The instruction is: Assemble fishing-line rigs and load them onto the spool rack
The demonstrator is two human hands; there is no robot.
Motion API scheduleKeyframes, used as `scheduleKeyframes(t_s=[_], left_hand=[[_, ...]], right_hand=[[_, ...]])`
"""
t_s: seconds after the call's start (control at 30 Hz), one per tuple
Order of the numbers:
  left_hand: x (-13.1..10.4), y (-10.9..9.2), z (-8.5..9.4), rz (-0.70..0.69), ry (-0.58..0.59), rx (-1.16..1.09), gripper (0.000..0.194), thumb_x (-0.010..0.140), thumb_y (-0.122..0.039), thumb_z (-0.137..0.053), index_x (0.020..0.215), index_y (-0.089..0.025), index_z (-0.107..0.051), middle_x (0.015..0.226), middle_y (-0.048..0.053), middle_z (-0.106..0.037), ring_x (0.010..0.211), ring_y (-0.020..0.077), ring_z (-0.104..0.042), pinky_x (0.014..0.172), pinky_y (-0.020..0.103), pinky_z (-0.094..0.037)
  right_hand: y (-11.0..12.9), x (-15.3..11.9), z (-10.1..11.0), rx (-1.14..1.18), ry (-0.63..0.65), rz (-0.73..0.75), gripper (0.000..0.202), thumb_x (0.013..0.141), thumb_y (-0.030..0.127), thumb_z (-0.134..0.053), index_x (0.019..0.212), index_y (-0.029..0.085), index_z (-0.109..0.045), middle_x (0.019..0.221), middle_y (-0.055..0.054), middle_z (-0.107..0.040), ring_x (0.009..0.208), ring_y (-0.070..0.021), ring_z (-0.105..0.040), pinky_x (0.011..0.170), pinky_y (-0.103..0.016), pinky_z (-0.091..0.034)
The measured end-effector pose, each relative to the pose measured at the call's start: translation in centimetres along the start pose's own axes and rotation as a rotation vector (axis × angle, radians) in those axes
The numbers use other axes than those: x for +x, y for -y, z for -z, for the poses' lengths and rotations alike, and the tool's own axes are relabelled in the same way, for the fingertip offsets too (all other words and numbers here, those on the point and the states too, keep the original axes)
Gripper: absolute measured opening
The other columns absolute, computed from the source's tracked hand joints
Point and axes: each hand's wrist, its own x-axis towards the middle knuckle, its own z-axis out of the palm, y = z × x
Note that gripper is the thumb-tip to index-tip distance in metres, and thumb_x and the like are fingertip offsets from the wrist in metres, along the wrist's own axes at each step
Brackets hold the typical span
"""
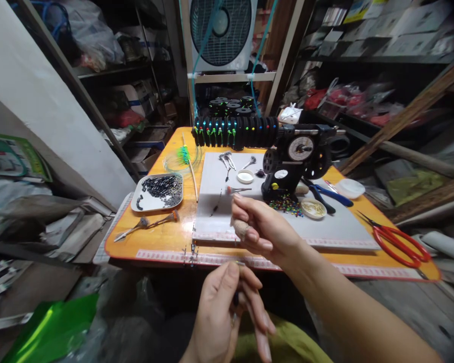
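Left hand point(221, 305): you are pinching a small pale piece point(240, 262) between thumb and forefinger, near the table point(121, 247).
Right hand point(263, 224): your curled fingers are hovering near the pale board point(344, 229); whether they are clamping anything, I cannot tell.

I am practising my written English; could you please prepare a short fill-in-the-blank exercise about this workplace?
1. The scissors have ____ handles.
2. Comparing the left hand with the right hand, the ____ one appears higher.
3. On the table, the white tray stands toward the ____ side.

Missing words: red; right; left.
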Motion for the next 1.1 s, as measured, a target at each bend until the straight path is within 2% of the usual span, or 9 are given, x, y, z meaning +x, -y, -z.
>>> scheduleKeyframes(t_s=[0.13,0.23,0.4,0.7,0.83,1.0,1.1], left_hand=[[-0.4,0.1,0.4,0.002,0.048,-0.056,0.048,0.105,-0.03,-0.034,0.083,-0.01,-0.071,0.053,0.006,-0.073,0.042,0.0141,-0.069,0.034,0.013,-0.048],[-0.7,0.0,0.5,0.003,0.071,-0.102,0.046,0.105,-0.03,-0.037,0.083,-0.011,-0.072,0.054,0.006,-0.074,0.045,0.0145,-0.071,0.036,0.012,-0.049],[-1.0,0.2,0.4,-0.001,0.038,-0.118,0.039,0.101,-0.033,-0.049,0.08,-0.011,-0.074,0.051,0.004,-0.073,0.044,0.0144,-0.071,0.035,0.011,-0.048],[-1.2,0.5,0.5,-0.005,0.03,-0.113,0.037,0.098,-0.035,-0.055,0.079,-0.011,-0.075,0.052,0.005,-0.074,0.046,0.0159,-0.072,0.036,0.012,-0.048],[-1.3,0.7,0.6,-0.022,0.006,-0.115,0.038,0.097,-0.036,-0.057,0.077,-0.01,-0.075,0.049,0.005,-0.072,0.046,0.0156,-0.072,0.041,0.014,-0.052],[-1.2,1.0,0.6,-0.008,0.007,-0.092,0.034,0.096,-0.039,-0.057,0.089,-0.012,-0.076,0.056,0.006,-0.075,0.05,0.0181,-0.074,0.035,0.011,-0.047],[-1.4,1.0,0.6,0.003,0.01,-0.071,0.034,0.096,-0.04,-0.057,0.087,-0.013,-0.076,0.057,0.006,-0.076,0.05,0.0178,-0.074,0.035,0.012,-0.048]], right_hand=[[0.1,-0.1,0.2,-0.008,-0.007,-0.002,0.04,0.09,0.046,-0.057,0.065,0.019,-0.044,0.039,0.008,-0.049,0.023,0.0001,-0.017,0.023,-0.008,-0.017],[0.1,-0.2,0.0,-0.012,-0.003,-0.004,0.04,0.09,0.046,-0.057,0.064,0.019,-0.043,0.039,0.007,-0.049,0.023,0.0001,-0.017,0.024,-0.009,-0.018],[-0.1,-0.1,-0.2,-0.015,0.003,-0.002,0.04,0.09,0.046,-0.057,0.065,0.019,-0.043,0.039,0.007,-0.049,0.023,0.0003,-0.017,0.024,-0.008,-0.017],[-0.3,-0.1,0.1,-0.016,0.0,-0.001,0.04,0.089,0.048,-0.059,0.065,0.02,-0.043,0.039,0.008,-0.049,0.023,0.0003,-0.018,0.025,-0.009,-0.016],[-0.3,0.0,0.2,-0.013,-0.005,0.005,0.04,0.09,0.048,-0.058,0.066,0.02,-0.043,0.04,0.008,-0.05,0.023,0.0001,-0.018,0.025,-0.009,-0.016],[-0.2,-0.2,0.2,-0.024,-0.009,0.012,0.04,0.091,0.047,-0.057,0.066,0.019,-0.043,0.041,0.007,-0.05,0.024,0.0003,-0.018,0.025,-0.009,-0.015],[-0.1,-0.3,0.3,-0.031,-0.012,0.02,0.04,0.089,0.047,-0.059,0.066,0.02,-0.043,0.041,0.008,-0.05,0.024,0.0004,-0.017,0.025,-0.009,-0.016]])
